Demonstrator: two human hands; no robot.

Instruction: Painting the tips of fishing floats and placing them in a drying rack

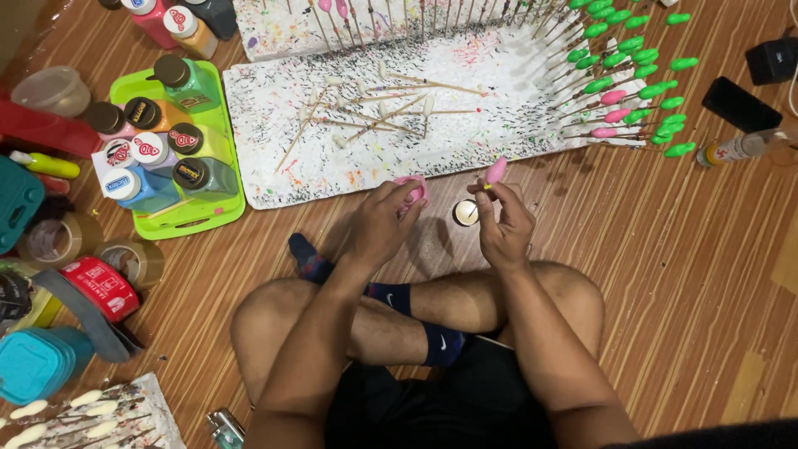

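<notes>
In the head view, a person sits cross-legged on a wooden floor (665, 274), bare knees and dark socks low in the centre of the frame. The left hand (384, 218), just left of centre, has its fingers curled shut around a small pink container (412, 189), of which only the top edge shows above the knuckles. The right hand (502, 223), just right of centre, pinches a thin stick between thumb and fingertips; the stick carries a pink oval piece (496, 170) at its upper end, held upright just above the hand. Between the two hands, on the floor, stands a small round cup (465, 213) with a pale inside. Directly above the hands lies a white paint-speckled board (274, 125), with several unpainted pale-tipped sticks (391, 104) lying loose on it. Along the board's upper right edge many green-tipped sticks (636, 62) stand in rows, with a few pink-tipped sticks (613, 98) among them. At the upper left a lime green tray (195, 218) holds paint bottles (187, 79) with dark caps, some upright and some lying down. Rolls of tape (133, 259) lie on the floor at the left edge, and a teal lidded box (37, 362) sits at the lower left.
</notes>
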